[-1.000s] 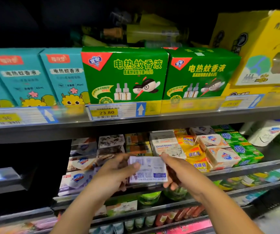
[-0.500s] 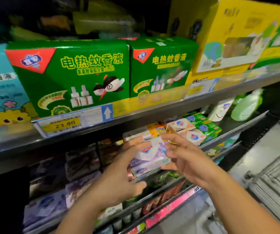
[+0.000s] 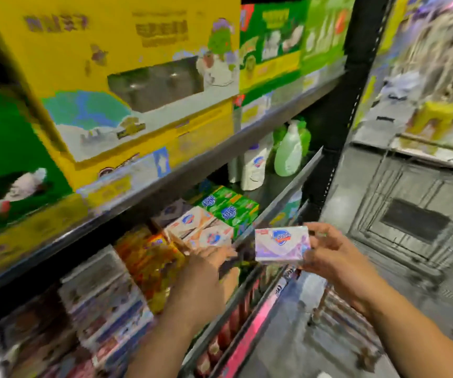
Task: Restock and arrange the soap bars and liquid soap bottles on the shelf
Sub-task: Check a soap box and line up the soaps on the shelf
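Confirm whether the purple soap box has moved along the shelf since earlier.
Yes. The purple soap box has shifted right: earlier well left of the green soap boxes, it is now just right of them, held by the right hand.

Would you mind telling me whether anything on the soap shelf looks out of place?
Only the lilac soap bar: the right hand holds it out past the shelf edge, near the green soap boxes. Motion blur hides finer faults.

Large yellow carton [image 3: 127, 64] beside a green box [image 3: 270, 36] up top; dark wire trolley [image 3: 416, 214] on the aisle floor.
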Demonstrator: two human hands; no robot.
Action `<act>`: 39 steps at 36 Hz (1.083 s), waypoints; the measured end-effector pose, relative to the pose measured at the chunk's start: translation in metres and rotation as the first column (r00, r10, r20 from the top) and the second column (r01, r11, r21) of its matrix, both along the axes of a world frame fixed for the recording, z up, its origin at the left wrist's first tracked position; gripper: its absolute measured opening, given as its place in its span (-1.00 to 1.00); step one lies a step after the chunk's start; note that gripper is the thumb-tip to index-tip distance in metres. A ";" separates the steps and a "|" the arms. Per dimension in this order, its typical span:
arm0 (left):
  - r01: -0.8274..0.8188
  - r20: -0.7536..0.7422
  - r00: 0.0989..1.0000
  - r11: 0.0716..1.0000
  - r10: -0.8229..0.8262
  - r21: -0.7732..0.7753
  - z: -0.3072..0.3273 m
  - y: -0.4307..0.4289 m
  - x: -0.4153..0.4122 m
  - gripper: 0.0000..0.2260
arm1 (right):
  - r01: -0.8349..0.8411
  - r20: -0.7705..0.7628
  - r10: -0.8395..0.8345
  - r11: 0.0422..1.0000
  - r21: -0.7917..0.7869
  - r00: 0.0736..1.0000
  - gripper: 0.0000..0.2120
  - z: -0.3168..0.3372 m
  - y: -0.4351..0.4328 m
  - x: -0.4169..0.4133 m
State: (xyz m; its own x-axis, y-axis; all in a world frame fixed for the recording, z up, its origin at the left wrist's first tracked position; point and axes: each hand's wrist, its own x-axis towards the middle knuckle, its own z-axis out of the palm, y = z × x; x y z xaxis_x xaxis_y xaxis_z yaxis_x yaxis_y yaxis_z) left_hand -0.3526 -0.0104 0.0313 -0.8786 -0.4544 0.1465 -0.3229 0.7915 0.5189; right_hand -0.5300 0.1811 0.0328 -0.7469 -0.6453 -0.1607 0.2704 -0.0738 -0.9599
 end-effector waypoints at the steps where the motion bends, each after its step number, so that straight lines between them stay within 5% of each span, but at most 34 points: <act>1: 0.029 0.034 0.999 1.000 -0.029 0.000 -0.003 0.004 -0.017 -0.68 | 0.026 0.006 -0.026 1.000 -0.001 1.000 -0.53 -0.005 0.009 -0.013; 4: 0.048 0.085 0.995 0.998 -0.052 0.047 -0.011 0.024 -0.075 -0.60 | 0.079 0.035 -0.079 0.997 0.003 0.996 -0.55 -0.022 0.038 -0.053; 6: 0.053 0.099 0.992 0.966 -0.080 0.253 -0.018 0.044 -0.118 -0.60 | 0.103 0.080 -0.101 0.994 -0.022 0.992 -0.53 -0.030 0.058 -0.079; 9: 0.034 0.110 0.987 0.815 -0.119 0.578 -0.041 0.074 -0.185 -0.63 | 0.066 0.091 -0.064 0.998 -0.022 0.994 -0.50 -0.047 0.087 -0.121; 15: -0.073 0.161 0.981 0.565 -0.107 0.822 -0.093 0.128 -0.295 -0.82 | 0.033 0.095 -0.041 0.996 0.086 0.995 -0.42 -0.098 0.139 -0.203; 19: -0.109 0.226 0.963 0.547 -0.151 0.830 -0.122 0.157 -0.353 -0.81 | 0.141 0.141 -0.184 0.952 0.271 0.973 -0.72 -0.142 0.181 -0.251; 23: -0.154 0.328 0.921 0.576 -0.212 0.803 -0.152 0.182 -0.401 -0.85 | 0.151 0.002 -0.208 0.715 0.683 0.978 -0.96 -0.211 0.237 -0.285; 31: -0.181 0.498 0.805 0.666 -0.322 0.723 -0.241 0.204 -0.490 -0.63 | -0.015 -0.010 0.140 0.173 0.985 0.990 -0.61 -0.295 0.275 -0.277; 39: -0.179 0.616 0.696 0.740 -0.370 0.648 -0.352 0.244 -0.541 -0.81 | 0.053 -0.078 0.152 0.161 0.985 0.985 -0.59 -0.327 0.259 -0.286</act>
State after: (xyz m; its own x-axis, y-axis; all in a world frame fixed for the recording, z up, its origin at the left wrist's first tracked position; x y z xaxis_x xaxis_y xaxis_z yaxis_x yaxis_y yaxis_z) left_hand -0.8936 0.2341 -0.3203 -0.6318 -0.0935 -0.7695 -0.7274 0.4145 0.5469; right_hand -0.8164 0.4401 -0.2941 -0.7960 -0.0612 -0.6022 0.1062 0.9653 -0.2386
